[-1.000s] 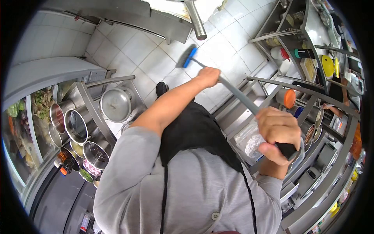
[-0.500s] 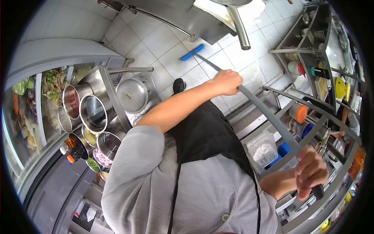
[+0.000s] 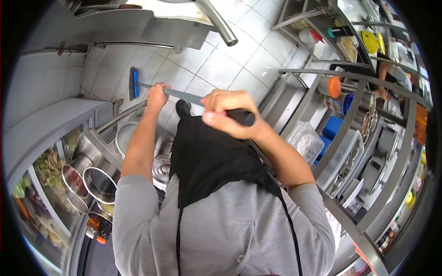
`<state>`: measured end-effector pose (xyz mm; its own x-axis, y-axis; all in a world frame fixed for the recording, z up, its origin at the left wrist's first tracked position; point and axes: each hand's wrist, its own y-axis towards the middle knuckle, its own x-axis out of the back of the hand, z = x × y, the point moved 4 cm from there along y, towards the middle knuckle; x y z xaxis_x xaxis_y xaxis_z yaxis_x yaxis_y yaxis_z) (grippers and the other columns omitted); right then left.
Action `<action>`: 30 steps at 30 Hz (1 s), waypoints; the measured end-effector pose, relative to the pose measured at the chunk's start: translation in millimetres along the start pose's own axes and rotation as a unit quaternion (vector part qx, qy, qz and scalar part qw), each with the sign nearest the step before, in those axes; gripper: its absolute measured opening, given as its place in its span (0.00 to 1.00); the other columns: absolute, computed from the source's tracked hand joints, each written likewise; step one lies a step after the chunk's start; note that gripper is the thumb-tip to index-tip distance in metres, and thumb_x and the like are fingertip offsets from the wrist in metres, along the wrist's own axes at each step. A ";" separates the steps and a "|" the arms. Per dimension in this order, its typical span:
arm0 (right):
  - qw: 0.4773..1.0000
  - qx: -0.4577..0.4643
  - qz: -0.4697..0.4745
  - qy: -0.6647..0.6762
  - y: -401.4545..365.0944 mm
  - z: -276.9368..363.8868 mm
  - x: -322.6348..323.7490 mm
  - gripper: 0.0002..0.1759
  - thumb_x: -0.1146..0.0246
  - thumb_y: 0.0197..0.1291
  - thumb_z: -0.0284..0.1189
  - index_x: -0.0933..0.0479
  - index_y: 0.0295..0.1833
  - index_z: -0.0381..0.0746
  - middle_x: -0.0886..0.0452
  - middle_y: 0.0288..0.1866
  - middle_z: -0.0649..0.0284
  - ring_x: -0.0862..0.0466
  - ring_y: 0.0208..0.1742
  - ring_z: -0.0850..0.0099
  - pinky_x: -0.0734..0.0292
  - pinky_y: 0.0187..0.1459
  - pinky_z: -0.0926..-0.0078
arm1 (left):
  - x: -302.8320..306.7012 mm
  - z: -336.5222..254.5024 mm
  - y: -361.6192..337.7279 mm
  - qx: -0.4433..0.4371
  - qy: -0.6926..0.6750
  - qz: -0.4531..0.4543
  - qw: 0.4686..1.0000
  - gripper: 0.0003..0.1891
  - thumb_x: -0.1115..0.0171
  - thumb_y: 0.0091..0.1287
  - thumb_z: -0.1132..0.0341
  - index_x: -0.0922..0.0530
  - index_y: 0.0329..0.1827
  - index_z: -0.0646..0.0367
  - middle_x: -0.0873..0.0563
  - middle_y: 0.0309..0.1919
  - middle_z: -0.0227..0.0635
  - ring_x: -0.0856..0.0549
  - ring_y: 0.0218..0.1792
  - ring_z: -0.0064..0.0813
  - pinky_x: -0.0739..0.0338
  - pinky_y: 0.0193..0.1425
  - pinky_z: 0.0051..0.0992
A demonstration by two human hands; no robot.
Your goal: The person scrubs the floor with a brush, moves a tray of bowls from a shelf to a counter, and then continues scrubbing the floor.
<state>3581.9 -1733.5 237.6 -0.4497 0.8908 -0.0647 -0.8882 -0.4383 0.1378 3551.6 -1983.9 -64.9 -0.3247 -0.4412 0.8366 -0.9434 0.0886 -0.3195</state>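
A long grey broom handle (image 3: 184,95) runs from the middle of the view to the left, ending in a blue broom head (image 3: 134,83) with dark bristles on the white tiled floor (image 3: 179,69). My left hand (image 3: 157,95) is wrapped round the handle's lower part, not far from the head. My right hand (image 3: 230,110) grips the upper end, just before its black tip (image 3: 241,116). Below the hands hangs the black apron, and a black shoe (image 3: 183,108) shows under the handle.
Metal pots (image 3: 100,185) and a glass-fronted food case (image 3: 46,170) stand at the left. A steel counter (image 3: 115,27) is at the top left. Steel racks with tubs (image 3: 329,86) fill the right, where another person's arm (image 3: 383,78) shows behind them.
The broom head has moved left and slightly down across the floor. My left hand has moved left with the handle, and my right hand has swung up and left to the middle.
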 end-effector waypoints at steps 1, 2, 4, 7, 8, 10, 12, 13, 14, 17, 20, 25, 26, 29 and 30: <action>1.000 -0.013 -0.018 0.001 -4.7 8.9 16.9 0.23 0.31 0.62 0.22 0.37 0.21 0.37 0.29 0.21 0.63 0.28 0.27 0.69 0.23 0.42 0.70 | -5.9 -19.4 2.6 -0.022 0.004 0.014 1.000 0.12 0.35 0.70 0.58 0.15 0.37 0.57 0.12 0.41 0.52 0.12 0.45 0.55 0.19 0.50 0.51; 0.999 -0.004 -0.039 -0.005 -11.5 17.0 33.9 0.23 0.31 0.62 0.22 0.37 0.20 0.36 0.29 0.21 0.63 0.27 0.26 0.69 0.22 0.41 0.69 | -11.0 -43.8 5.5 -0.044 0.008 0.027 0.999 0.12 0.35 0.71 0.58 0.15 0.37 0.57 0.12 0.40 0.52 0.12 0.44 0.55 0.19 0.50 0.51; 0.997 0.013 -0.072 -0.029 -25.1 39.5 64.0 0.23 0.32 0.63 0.22 0.37 0.19 0.36 0.28 0.20 0.61 0.25 0.24 0.67 0.21 0.39 0.66 | -20.1 -96.1 8.2 -0.085 0.003 0.047 0.995 0.12 0.35 0.71 0.58 0.15 0.36 0.58 0.12 0.38 0.52 0.12 0.43 0.55 0.19 0.49 0.51; 0.990 0.029 -0.108 -0.091 -44.1 91.1 95.1 0.24 0.33 0.63 0.28 0.37 0.18 0.36 0.27 0.18 0.59 0.23 0.22 0.64 0.20 0.35 0.61 | -50.2 -167.1 4.7 -0.147 -0.066 0.045 0.986 0.12 0.36 0.71 0.59 0.15 0.36 0.60 0.12 0.36 0.53 0.12 0.42 0.54 0.19 0.49 0.50; 0.987 0.042 -0.127 -0.088 -55.3 111.6 104.9 0.25 0.32 0.62 0.31 0.37 0.18 0.37 0.29 0.17 0.59 0.24 0.21 0.64 0.21 0.34 0.62 | -54.6 -194.7 2.5 -0.132 -0.100 0.049 0.985 0.09 0.33 0.69 0.64 0.15 0.34 0.60 0.13 0.34 0.54 0.13 0.41 0.58 0.21 0.47 0.52; 0.984 0.063 -0.139 -0.087 -71.2 140.1 114.4 0.26 0.31 0.60 0.35 0.38 0.17 0.38 0.31 0.15 0.60 0.27 0.18 0.64 0.25 0.29 0.63 | -61.4 -267.5 -7.7 -0.178 -0.145 0.068 0.971 0.09 0.34 0.68 0.64 0.15 0.34 0.60 0.13 0.35 0.54 0.13 0.42 0.58 0.20 0.48 0.51; 0.984 0.076 -0.124 -0.102 -79.2 157.7 115.5 0.28 0.30 0.59 0.36 0.39 0.17 0.39 0.33 0.14 0.62 0.31 0.15 0.66 0.31 0.24 0.66 | -80.3 -307.2 -11.7 -0.233 -0.187 0.079 0.951 0.08 0.33 0.68 0.63 0.14 0.35 0.59 0.12 0.35 0.51 0.13 0.42 0.56 0.19 0.48 0.48; 0.984 0.084 -0.119 -0.106 -81.9 162.5 114.0 0.28 0.30 0.59 0.36 0.39 0.17 0.38 0.34 0.14 0.63 0.33 0.14 0.66 0.34 0.21 0.67 | -88.9 -322.8 -14.2 -0.257 -0.220 0.084 0.937 0.08 0.33 0.67 0.63 0.14 0.36 0.58 0.12 0.35 0.51 0.13 0.41 0.55 0.19 0.48 0.48; 0.982 0.078 -0.125 -0.119 -83.5 165.1 111.0 0.30 0.28 0.59 0.38 0.39 0.17 0.38 0.36 0.14 0.64 0.34 0.14 0.66 0.38 0.19 0.67 | -89.5 -339.1 -19.1 -0.282 -0.242 0.072 0.926 0.08 0.33 0.67 0.62 0.14 0.35 0.58 0.12 0.36 0.50 0.13 0.41 0.55 0.19 0.48 0.47; 0.965 0.075 -0.178 -0.176 -82.8 167.0 96.1 0.31 0.26 0.58 0.39 0.40 0.17 0.38 0.37 0.14 0.65 0.34 0.14 0.66 0.38 0.19 0.68 | -100.6 -377.4 -22.1 -0.299 -0.288 0.080 0.906 0.11 0.32 0.68 0.59 0.14 0.33 0.57 0.12 0.35 0.50 0.13 0.41 0.54 0.18 0.48 0.46; 0.965 0.078 -0.122 -0.217 -87.9 183.3 92.6 0.28 0.25 0.59 0.39 0.36 0.20 0.38 0.33 0.16 0.65 0.31 0.15 0.66 0.35 0.20 0.69 | -93.6 -401.1 -29.6 -0.275 -0.273 0.118 0.914 0.14 0.33 0.69 0.57 0.14 0.31 0.57 0.12 0.35 0.49 0.13 0.42 0.54 0.18 0.48 0.46; 0.971 0.045 0.026 -0.232 -104.7 229.9 82.9 0.19 0.35 0.67 0.40 0.31 0.26 0.46 0.28 0.20 0.73 0.25 0.22 0.76 0.27 0.27 0.69 | -57.7 -395.3 -55.3 -0.336 -0.249 0.085 0.904 0.17 0.32 0.68 0.52 0.13 0.33 0.59 0.12 0.37 0.48 0.13 0.44 0.52 0.18 0.49 0.48; 0.974 0.056 0.008 -0.220 -115.4 238.2 84.2 0.20 0.35 0.68 0.42 0.31 0.26 0.47 0.28 0.21 0.73 0.26 0.22 0.77 0.27 0.28 0.70 | -43.5 -389.2 -60.1 -0.335 -0.238 0.098 0.906 0.17 0.31 0.67 0.52 0.13 0.33 0.59 0.12 0.38 0.48 0.13 0.44 0.52 0.18 0.49 0.48; 0.974 0.085 -0.082 -0.194 -134.5 250.3 88.1 0.23 0.32 0.67 0.49 0.29 0.26 0.48 0.26 0.20 0.74 0.23 0.23 0.77 0.24 0.29 0.72 | -8.0 -357.1 -62.0 -0.358 -0.159 0.126 0.911 0.17 0.31 0.65 0.52 0.14 0.31 0.58 0.12 0.34 0.47 0.12 0.41 0.52 0.17 0.45 0.48; 0.971 0.091 -0.117 -0.186 -134.4 249.0 90.3 0.24 0.30 0.66 0.51 0.28 0.26 0.48 0.25 0.20 0.74 0.22 0.24 0.76 0.23 0.29 0.73 | 0.6 -343.6 -60.5 -0.357 -0.133 0.139 0.914 0.16 0.31 0.64 0.53 0.14 0.30 0.58 0.12 0.32 0.47 0.12 0.40 0.52 0.17 0.44 0.48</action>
<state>3684.2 -1564.5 459.4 -0.1409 0.9600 0.2421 -0.9152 -0.2196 0.3380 3585.5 -1682.6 107.8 -0.6210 -0.5058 0.5989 -0.6604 0.7491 -0.0522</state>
